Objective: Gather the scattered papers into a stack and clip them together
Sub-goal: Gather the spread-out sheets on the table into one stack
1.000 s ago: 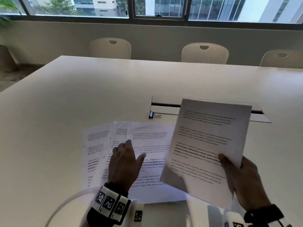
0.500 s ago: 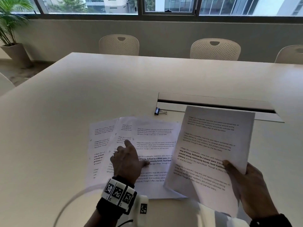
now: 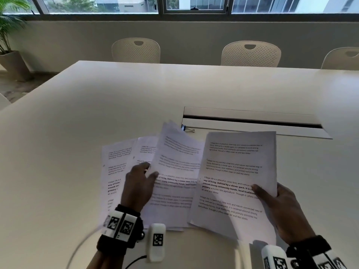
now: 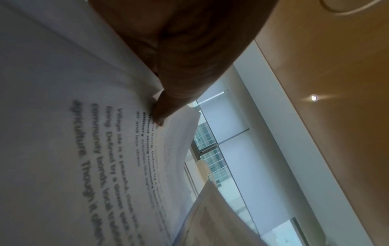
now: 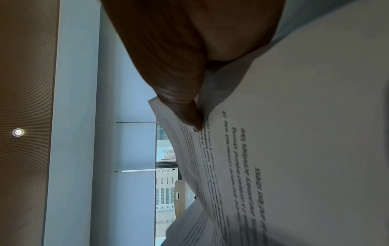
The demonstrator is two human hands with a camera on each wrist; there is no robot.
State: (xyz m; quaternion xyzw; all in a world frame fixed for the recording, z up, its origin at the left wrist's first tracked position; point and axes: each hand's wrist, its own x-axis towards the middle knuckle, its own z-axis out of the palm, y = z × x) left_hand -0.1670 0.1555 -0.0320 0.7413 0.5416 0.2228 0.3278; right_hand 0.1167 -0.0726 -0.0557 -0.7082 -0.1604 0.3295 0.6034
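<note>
Printed sheets lie fanned on the white table [image 3: 77, 133]. My left hand [image 3: 142, 177] pinches the left edge of one sheet [image 3: 178, 162] and holds it lifted and blurred; the left wrist view shows the thumb [image 4: 162, 113] pressed on that page [image 4: 73, 133]. Two more sheets [image 3: 116, 171] stay flat to the left. My right hand [image 3: 272, 197] grips a thin stack of papers [image 3: 237, 171] by its right edge, raised off the table; its thumb [image 5: 187, 113] lies on the top page [image 5: 305, 149]. A small black binder clip [image 3: 186, 129] sits behind the lifted sheet, partly hidden.
A long recessed cable slot [image 3: 252, 121] runs across the table behind the papers. Three white perforated chairs [image 3: 136, 50] stand along the far edge under the windows. A potted plant [image 3: 7, 35] is at far left.
My left hand has gone from pressing flat on the fanned sheets to pinching one and lifting it up and rightward. The right hand's stack has stayed raised, shifting slightly.
</note>
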